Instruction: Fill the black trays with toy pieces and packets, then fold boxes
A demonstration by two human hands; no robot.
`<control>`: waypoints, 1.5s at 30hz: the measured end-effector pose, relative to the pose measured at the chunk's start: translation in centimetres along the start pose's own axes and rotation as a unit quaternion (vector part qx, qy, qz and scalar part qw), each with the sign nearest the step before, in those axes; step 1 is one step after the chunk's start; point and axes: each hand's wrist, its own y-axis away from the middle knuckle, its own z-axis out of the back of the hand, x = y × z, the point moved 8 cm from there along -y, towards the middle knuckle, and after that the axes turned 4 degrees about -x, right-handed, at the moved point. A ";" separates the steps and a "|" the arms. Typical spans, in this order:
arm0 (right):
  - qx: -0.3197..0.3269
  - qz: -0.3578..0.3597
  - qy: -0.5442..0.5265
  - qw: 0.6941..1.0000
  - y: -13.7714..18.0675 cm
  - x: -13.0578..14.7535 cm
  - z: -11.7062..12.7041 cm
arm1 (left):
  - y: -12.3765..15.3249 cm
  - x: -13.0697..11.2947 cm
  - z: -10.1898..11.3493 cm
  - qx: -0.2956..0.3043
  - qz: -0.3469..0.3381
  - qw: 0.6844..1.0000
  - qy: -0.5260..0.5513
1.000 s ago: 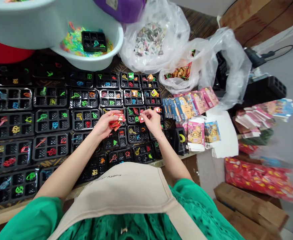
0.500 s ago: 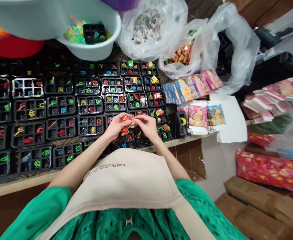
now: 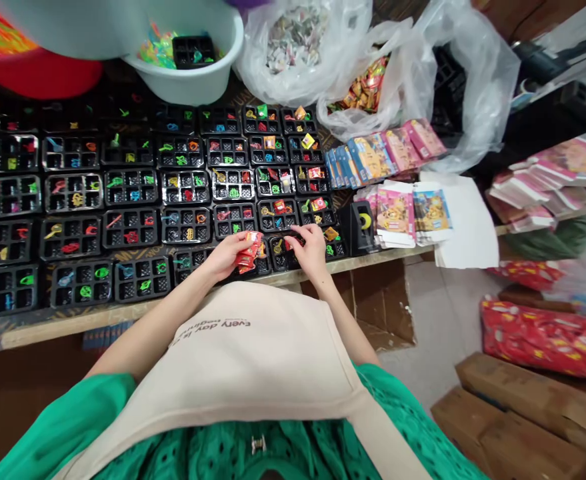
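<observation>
My left hand (image 3: 229, 256) is closed around a small bunch of red candy packets (image 3: 249, 253), held over the front row of black trays. To its right, my right hand (image 3: 311, 249) reaches over a front black compartment tray (image 3: 279, 261), thumb and forefinger a little apart. A yellow plastic piece lies in that tray, and a small red bit shows by the fingertips. Just behind, another black tray (image 3: 277, 223) holds a red packet among plastic pieces. The left hand and its packets partly cover a tray beneath.
Rows of black trays (image 3: 133, 187) with coloured plastic pieces fill the left. Behind stand a pale tub (image 3: 183, 90), a red tub (image 3: 47, 77) and plastic bags of packets (image 3: 357, 120). Printed boxes (image 3: 370, 160) and cards (image 3: 395, 213) lie right. The wooden table edge (image 3: 97, 319) runs in front.
My hands have moved apart: the right one left the packets and went down to a front tray, while the left kept the red packets. The view has shifted slightly.
</observation>
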 end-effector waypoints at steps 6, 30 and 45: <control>0.136 0.030 -0.180 0.974 0.0 6.3 -3.0 | 0.9 0.5 -0.8 0.032 -0.036 0.998 -0.046; 0.180 0.019 -0.194 0.964 -2.5 10.2 -8.9 | 1.4 -3.6 5.6 -0.060 -0.119 0.990 0.044; 0.110 0.043 -0.031 0.993 -9.1 7.3 -11.6 | -0.9 -6.8 9.2 -0.164 -0.093 0.978 0.088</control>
